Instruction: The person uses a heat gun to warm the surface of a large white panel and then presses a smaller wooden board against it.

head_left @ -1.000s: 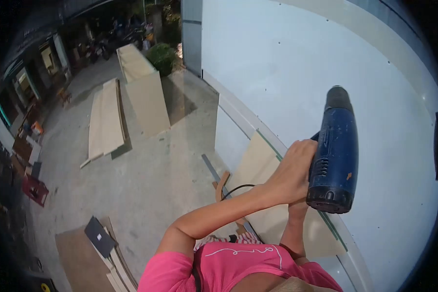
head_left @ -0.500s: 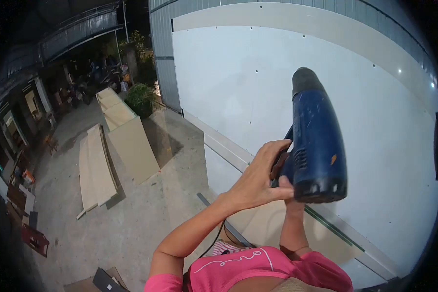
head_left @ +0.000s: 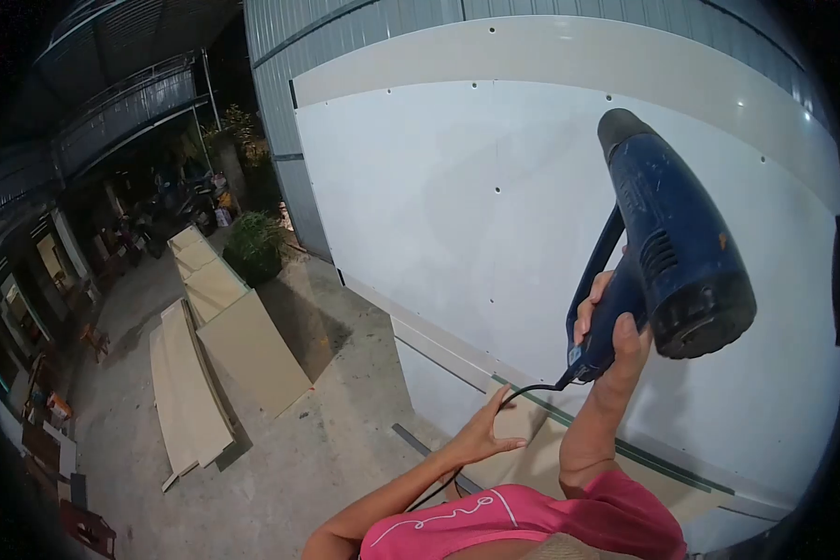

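Note:
My right hand [head_left: 614, 327] grips a blue heat gun [head_left: 681, 224] by its handle, fingers wrapped round it and thumb towards me. Its dark nozzle points up and away, in front of a large white panel [head_left: 420, 187]. A thin black cord [head_left: 530, 388] leaves the bottom of the handle and runs down past my left hand [head_left: 483, 434]. That hand is low, with thumb and fingers apart, the fingertips right by the cord. Below it lies a beige board surface [head_left: 532, 457] with green strips [head_left: 625, 448] along the panel's lower edge.
Corrugated metal sheeting [head_left: 345, 47] rises behind the panel. On the concrete floor [head_left: 280, 476] to the left lie long beige boards [head_left: 182, 392] and a box-like board piece [head_left: 252, 350]. A green bush [head_left: 252, 245] stands farther back, near parked motorbikes [head_left: 191, 201].
My left hand has come off the heat gun and dropped towards the cord. My right hand, now visible on the handle, has moved the heat gun rightward and tilted it. The view has shifted slightly.

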A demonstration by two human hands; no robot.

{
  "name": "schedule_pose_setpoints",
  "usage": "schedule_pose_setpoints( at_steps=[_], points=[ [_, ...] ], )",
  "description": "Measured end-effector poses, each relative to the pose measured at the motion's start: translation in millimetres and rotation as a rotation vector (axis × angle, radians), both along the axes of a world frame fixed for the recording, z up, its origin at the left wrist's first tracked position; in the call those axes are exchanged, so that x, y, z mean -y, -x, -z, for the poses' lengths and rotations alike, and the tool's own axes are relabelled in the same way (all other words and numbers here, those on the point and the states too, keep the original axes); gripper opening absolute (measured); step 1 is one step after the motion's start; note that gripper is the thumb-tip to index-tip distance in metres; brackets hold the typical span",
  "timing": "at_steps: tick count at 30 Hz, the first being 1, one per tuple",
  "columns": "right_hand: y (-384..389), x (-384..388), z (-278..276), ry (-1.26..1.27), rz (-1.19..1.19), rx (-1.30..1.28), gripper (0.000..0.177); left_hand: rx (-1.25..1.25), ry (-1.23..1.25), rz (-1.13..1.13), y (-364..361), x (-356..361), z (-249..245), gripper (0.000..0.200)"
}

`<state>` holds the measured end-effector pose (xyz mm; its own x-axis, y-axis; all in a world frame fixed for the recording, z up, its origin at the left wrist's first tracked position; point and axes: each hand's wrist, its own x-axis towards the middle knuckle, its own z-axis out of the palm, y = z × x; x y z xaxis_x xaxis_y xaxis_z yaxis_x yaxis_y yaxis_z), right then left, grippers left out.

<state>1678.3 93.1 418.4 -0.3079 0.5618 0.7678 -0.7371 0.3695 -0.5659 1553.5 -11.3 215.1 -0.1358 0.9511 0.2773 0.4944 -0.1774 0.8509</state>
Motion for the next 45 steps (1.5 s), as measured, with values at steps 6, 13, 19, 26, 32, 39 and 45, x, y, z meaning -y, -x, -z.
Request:
schedule_pose_setpoints(
  at_steps=[6, 13, 19, 26, 32, 39, 45],
  points=[
    [20, -13, -14, 0.054, 0.073, -0.086, 0.069, 0.157, 0.241, -0.071, 19, -1, 42, 0.042],
    [34, -19, -25, 0.047, 0.140, -0.069, 0.040, 0.348, 0.308, -0.058, 39, 5, 82, 0.032],
    [50, -27, -24, 0.064, 0.140, -0.105, 0.046, 0.458, 0.301, -0.017, 50, -3, 69, 0.030],
    [65, -27, -22, 0.026, 0.169, -0.155, 0.064, 0.500, 0.242, -0.052, 58, -2, 68, 0.026],
    [83, -40, -37, -0.051, 0.090, -0.148, 0.067, 0.498, 0.182, -0.010, 79, -1, 49, 0.028],
    [119, -49, -93, -0.139, -0.086, -0.083, 0.052, 0.428, 0.095, -0.150, 100, 7, -5, 0.028],
    [130, -48, -106, -0.151, -0.097, -0.003, 0.052, 0.420, 0.055, -0.181, 97, 13, -4, 0.027]
  ],
)
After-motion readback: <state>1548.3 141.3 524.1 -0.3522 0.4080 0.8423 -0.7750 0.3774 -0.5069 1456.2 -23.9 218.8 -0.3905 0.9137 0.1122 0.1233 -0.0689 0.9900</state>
